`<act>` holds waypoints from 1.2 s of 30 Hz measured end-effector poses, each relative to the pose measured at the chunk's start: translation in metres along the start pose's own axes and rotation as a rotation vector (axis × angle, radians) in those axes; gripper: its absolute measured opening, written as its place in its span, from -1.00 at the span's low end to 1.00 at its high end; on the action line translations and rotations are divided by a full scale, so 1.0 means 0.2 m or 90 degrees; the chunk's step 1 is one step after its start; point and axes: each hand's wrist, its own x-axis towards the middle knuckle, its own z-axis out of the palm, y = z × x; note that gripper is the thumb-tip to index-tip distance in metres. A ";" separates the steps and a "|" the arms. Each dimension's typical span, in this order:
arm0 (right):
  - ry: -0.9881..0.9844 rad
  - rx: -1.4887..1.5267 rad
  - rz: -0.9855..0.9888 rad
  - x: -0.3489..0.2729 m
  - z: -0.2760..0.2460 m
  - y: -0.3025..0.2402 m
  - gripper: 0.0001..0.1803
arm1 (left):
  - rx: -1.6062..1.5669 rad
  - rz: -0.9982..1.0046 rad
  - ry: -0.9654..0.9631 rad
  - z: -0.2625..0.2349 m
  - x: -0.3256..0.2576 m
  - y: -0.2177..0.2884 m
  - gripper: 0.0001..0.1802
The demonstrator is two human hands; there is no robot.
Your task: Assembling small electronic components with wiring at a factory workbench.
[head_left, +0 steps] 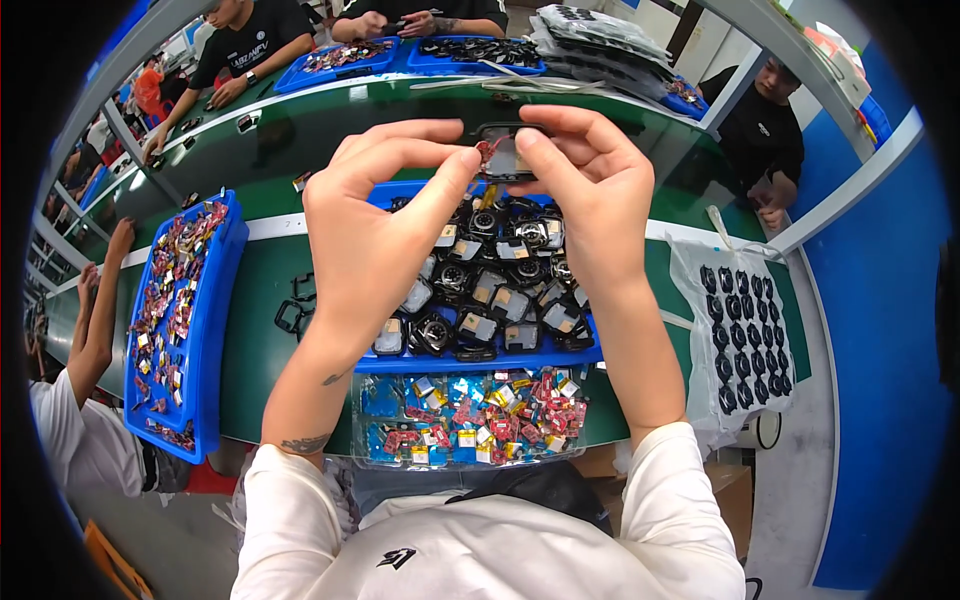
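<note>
Both of my hands are raised over the middle of the bench, close together. My left hand [370, 205] pinches a small red circuit board [486, 150] between thumb and forefinger; thin red wire shows beside it. My right hand [605, 195] grips a black square watch case [505, 165] with a grey inner face, its thumb on the near side. The board is at the left edge of the case; whether a wire joins them I cannot tell. Below my hands is a blue tray [500, 362] heaped with similar watch cases, some showing round dials.
Nearest me stands a clear plastic tray [380, 397] of red boards and small batteries. A long blue tray [234, 260] of red boards is at left. Black cases [290, 316] lie beside the middle tray. A white sheet [690, 275] at right bears rows of black parts. Co-workers sit around the bench.
</note>
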 end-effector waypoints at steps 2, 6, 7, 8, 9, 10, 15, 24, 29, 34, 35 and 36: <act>0.002 0.017 -0.007 0.01 -0.01 0.00 -0.76 | 0.000 -0.004 0.001 -0.01 0.00 0.02 -0.89; -0.024 0.027 0.027 0.00 -0.01 -0.02 -0.76 | -0.056 -0.088 -0.072 -0.01 0.00 0.05 -0.86; -0.023 0.032 0.019 0.00 -0.01 -0.02 -0.77 | -0.042 -0.078 -0.081 0.00 0.00 0.04 -0.86; -0.023 0.038 0.011 0.00 -0.02 -0.01 -0.78 | -0.027 -0.067 -0.090 0.00 -0.01 0.04 -0.86; -0.023 0.037 0.010 0.00 -0.02 0.00 -0.78 | -0.028 -0.066 -0.090 0.00 -0.01 0.03 -0.86; -0.019 0.051 0.010 0.00 -0.02 0.00 -0.80 | -0.043 -0.059 -0.088 0.00 -0.01 0.02 -0.86; -0.012 -0.001 -0.014 -0.02 -0.01 -0.02 -0.83 | -0.141 -0.117 -0.135 -0.01 0.00 0.06 -0.85; -0.076 -0.007 -0.009 -0.05 0.01 -0.09 -0.81 | -0.225 -0.188 -0.055 0.00 0.00 0.02 -0.83; -0.073 -0.073 -0.075 -0.04 0.00 -0.05 -0.82 | -0.181 -0.097 -0.050 0.02 0.00 -0.04 -0.86; -0.079 -0.294 -0.104 0.01 -0.08 -0.05 -0.79 | -0.122 -0.119 -0.097 0.08 0.03 -0.12 -0.80; -0.054 -0.286 -0.118 0.03 -0.11 -0.06 -0.78 | -0.115 -0.154 -0.085 0.08 0.05 -0.14 -0.80; -0.029 -0.278 -0.132 0.04 -0.13 -0.06 -0.77 | -0.109 -0.187 -0.072 0.10 0.08 -0.17 -0.79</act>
